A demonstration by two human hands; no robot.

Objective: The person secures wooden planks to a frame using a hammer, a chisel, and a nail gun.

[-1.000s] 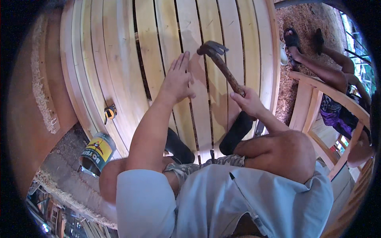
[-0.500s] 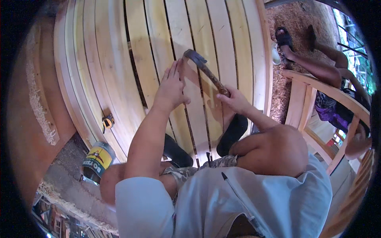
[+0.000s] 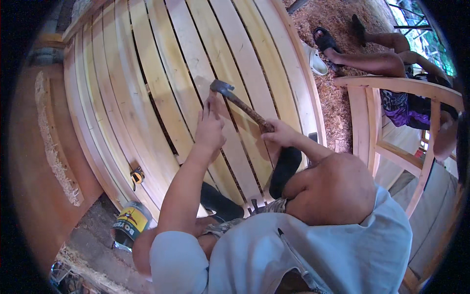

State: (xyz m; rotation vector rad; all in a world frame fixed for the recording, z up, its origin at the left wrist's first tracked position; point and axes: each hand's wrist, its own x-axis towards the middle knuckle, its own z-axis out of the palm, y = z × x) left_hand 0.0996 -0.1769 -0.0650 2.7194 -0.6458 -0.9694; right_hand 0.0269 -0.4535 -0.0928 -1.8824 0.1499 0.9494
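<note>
My right hand (image 3: 281, 133) is wrapped round the lower end of a worn wooden handle. It belongs to a claw hammer (image 3: 246, 108), whose dark metal head is at the tips of my left fingers. My left hand (image 3: 210, 128) reaches over the light wooden slats (image 3: 193, 81), its fingers pressed together and pointing away from me. Anything pinched between those fingertips is too small to make out. Narrow dark gaps run between the slats under both hands.
A yellow and black tape measure (image 3: 137, 175) lies on the left slats. Beside them stands a green and yellow can (image 3: 131, 221). At the right are a wooden frame (image 3: 374, 122), a pale clog (image 3: 316, 61), wood shavings (image 3: 338, 115) and another person's legs (image 3: 374, 63).
My view has shifted and turned a little. The left fingers have drawn closer together. The hammer head has stayed at my left fingertips, with the handle still in my right hand.
</note>
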